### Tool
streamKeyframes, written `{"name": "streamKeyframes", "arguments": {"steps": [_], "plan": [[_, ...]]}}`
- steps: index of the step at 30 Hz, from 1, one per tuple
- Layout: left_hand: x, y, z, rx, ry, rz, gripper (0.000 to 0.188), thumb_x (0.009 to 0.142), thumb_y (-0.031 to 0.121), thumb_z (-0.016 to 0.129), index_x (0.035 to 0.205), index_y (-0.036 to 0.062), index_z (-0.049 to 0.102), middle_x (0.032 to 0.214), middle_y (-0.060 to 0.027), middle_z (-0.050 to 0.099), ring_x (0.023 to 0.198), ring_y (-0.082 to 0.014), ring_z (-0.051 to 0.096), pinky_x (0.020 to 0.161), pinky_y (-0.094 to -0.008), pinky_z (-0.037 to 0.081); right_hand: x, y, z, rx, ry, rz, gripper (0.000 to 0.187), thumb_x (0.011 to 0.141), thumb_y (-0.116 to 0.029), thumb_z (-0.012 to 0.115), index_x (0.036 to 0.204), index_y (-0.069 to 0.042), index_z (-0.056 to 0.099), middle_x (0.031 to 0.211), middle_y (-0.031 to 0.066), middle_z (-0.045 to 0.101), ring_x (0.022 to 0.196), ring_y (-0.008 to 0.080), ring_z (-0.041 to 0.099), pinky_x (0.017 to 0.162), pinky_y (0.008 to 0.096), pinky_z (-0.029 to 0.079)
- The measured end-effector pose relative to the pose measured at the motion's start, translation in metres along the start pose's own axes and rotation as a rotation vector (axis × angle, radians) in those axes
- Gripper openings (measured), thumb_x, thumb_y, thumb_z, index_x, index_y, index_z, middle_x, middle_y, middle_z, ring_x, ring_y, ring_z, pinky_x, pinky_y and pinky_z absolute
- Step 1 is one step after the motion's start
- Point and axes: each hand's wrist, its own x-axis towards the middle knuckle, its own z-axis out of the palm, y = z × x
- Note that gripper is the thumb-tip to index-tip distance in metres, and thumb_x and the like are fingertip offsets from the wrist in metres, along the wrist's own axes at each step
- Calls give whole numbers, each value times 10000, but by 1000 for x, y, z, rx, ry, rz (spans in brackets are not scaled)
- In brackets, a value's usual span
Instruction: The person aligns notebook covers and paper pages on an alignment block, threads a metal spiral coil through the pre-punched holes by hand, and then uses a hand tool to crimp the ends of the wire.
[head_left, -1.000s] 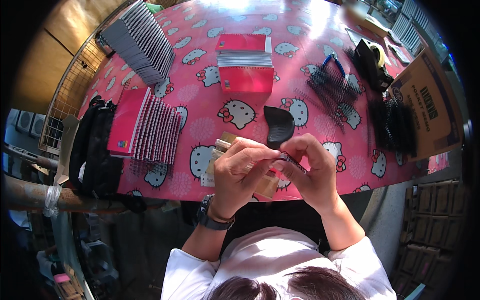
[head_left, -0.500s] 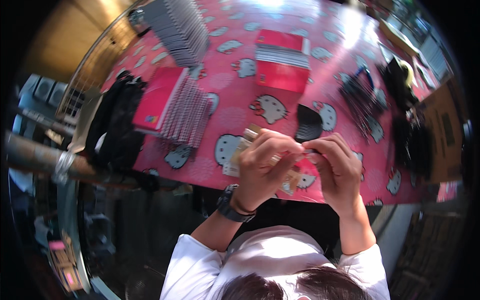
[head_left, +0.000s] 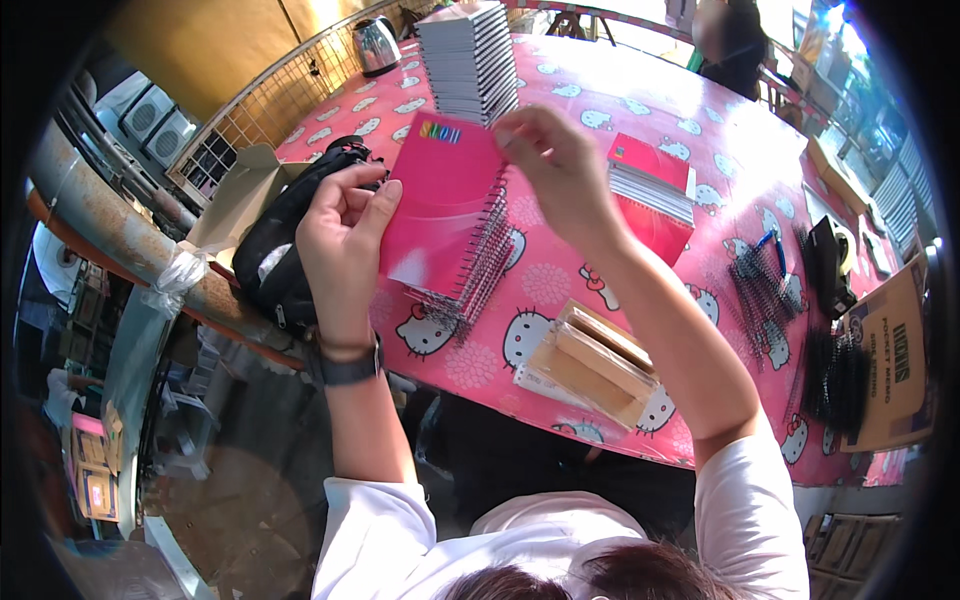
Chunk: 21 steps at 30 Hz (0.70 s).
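A pink spiral notebook (head_left: pixel 440 205) tops a stack of wire-bound notebooks (head_left: pixel 470 280) at the table's left side. My left hand (head_left: pixel 345 220) grips its left edge, thumb on the cover and the other fingers curled. At the upper right corner, by the wire coil, the fingertips of my right hand (head_left: pixel 555 165) are pinched together on the notebook. Whether the notebook rests on the stack or is lifted slightly, I cannot tell. Near the front edge lies a wooden block jig (head_left: pixel 600 360), below my right forearm.
Grey-edged notebooks (head_left: pixel 465 65) stand stacked at the back, and pink books (head_left: pixel 650 200) lie right of centre. Loose wire coils (head_left: pixel 760 290), a tape dispenser (head_left: pixel 830 265) and a cardboard box (head_left: pixel 890 360) are on the right. A black bag (head_left: pixel 290 250) borders the left; a kettle (head_left: pixel 376 48) stands behind.
Both hands have left the table's front middle, where their fingertips met over the jig, and moved up and left to the notebook stack. The view has shifted, showing more of the far table.
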Motion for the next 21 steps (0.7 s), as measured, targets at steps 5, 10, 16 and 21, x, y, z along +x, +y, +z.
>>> {"name": "streamKeyframes", "arguments": {"steps": [5, 10, 16, 21], "plan": [[5, -63, -8, 93, 124, 152, 322, 856, 304, 713, 970, 6, 670, 952, -78, 646, 847, -176, 600, 783, -312, 472, -7, 78, 36, -12, 72, 111, 278, 883, -148, 624, 1134, -29, 618, 1090, 81, 620, 967, 151, 569, 846, 295, 460], [-17, -87, 26, -187, 162, 89, 403, 1004, 314, 465, 1030, -39, 657, 1098, -129, 655, 1025, -200, 596, 950, -330, 425, -6, 72, 49, 250, -178, 339, 351, 946, -152, 571, 1278, -38, 556, 1216, 74, 587, 1086, 123, 525, 918, 266, 434], [-19, -91, 33, 28, 392, 189, 359, 1015, 233, 423, 1106, -70, 591, 1242, -180, 570, 1130, -257, 543, 988, -379, 413, -6, 80, 27, 143, -144, 196, 370, 950, -218, 595, 1278, -50, 558, 1181, 83, 621, 989, 147, 605, 883, 284, 473], [-71, -19, 36, 77, 185, 613, 160, 894, 109, 565, 989, -14, 600, 1015, -120, 572, 921, -240, 576, 817, -376, 487, -39, 64, -103, -85, -131, 420, 357, 892, -222, 664, 1181, -19, 608, 1104, 97, 656, 967, 167, 614, 880, 308, 482]]}}
